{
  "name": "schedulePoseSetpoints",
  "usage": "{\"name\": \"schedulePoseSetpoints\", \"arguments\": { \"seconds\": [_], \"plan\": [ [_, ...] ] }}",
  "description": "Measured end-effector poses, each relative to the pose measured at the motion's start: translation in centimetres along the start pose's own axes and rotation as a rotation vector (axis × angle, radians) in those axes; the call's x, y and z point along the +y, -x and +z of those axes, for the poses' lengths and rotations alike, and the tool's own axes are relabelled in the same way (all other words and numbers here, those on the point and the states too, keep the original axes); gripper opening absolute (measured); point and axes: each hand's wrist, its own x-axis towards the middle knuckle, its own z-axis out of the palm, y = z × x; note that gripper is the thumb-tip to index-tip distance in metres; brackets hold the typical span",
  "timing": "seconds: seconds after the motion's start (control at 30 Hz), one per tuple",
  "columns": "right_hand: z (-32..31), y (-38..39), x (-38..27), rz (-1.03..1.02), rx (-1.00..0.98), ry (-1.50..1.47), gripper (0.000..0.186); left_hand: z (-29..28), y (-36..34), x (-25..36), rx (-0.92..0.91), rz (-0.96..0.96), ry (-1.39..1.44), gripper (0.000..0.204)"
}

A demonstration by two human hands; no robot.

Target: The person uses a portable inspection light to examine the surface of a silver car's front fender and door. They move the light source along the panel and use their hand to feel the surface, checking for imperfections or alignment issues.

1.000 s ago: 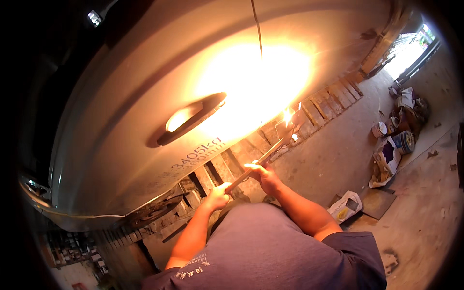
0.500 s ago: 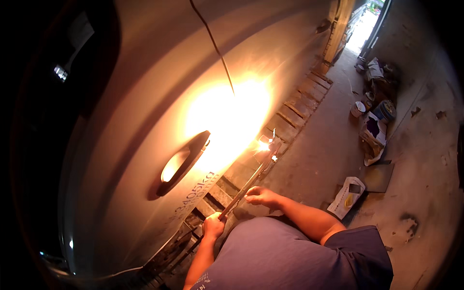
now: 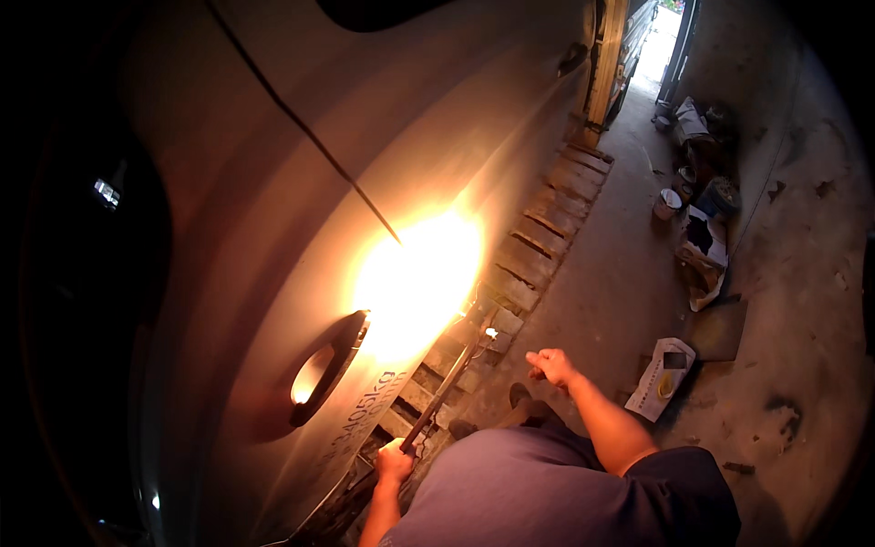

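My left hand (image 3: 395, 462) is wrapped around the lower end of a long rod-like handle (image 3: 439, 399). The handle slants up and away toward a blinding glow (image 3: 421, 273) against the side of a vehicle (image 3: 301, 210); glare hides what the far end carries. Beside that end a small bright spot (image 3: 491, 334) shines. My right hand (image 3: 551, 365) is raised apart from the handle, to its right, with fingers curled in and nothing visible in them. A dark oval door handle (image 3: 330, 369) sits on the panel just below the glow.
Wooden slats (image 3: 529, 260) lie along the vehicle's base. To the right on the concrete floor are a white-and-yellow package (image 3: 661, 378), a flat board (image 3: 718, 330), a torn bag (image 3: 706, 273) and a bucket (image 3: 667, 204). A bright doorway (image 3: 658, 50) stands at the back.
The glow and the handle's far end have shifted down and left in the picture, along with the vehicle. My right hand has moved away from the handle, to the right.
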Motion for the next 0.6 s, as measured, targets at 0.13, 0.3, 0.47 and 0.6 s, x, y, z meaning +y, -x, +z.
{"name": "schedulePoseSetpoints", "arguments": {
  "seconds": [0.13, 0.3, 0.47, 0.6],
  "plan": [
    [-2.5, -4.4, -1.0, -0.181, 0.024, -0.213, 0.039, -0.1, 0.4, 1.0, -0.059, -0.104, -0.057, 0.028],
    [-4.6, -6.7, -6.5, -0.367, -0.009, -0.292, 0.032, 0.3, 2.3, 2.3, -0.038, -0.195, 0.033, 0.029],
    [-3.8, -7.7, -11.6, -0.525, -0.025, -0.248, 0.017, 0.8, 3.1, 2.7, 0.03, -0.181, 0.005, 0.028],
    [-2.2, -7.4, -16.3, -0.835, -0.006, 0.051, 0.015, 1.5, 3.0, 2.6, 0.021, -0.224, 0.002, 0.028]
  ]
}}
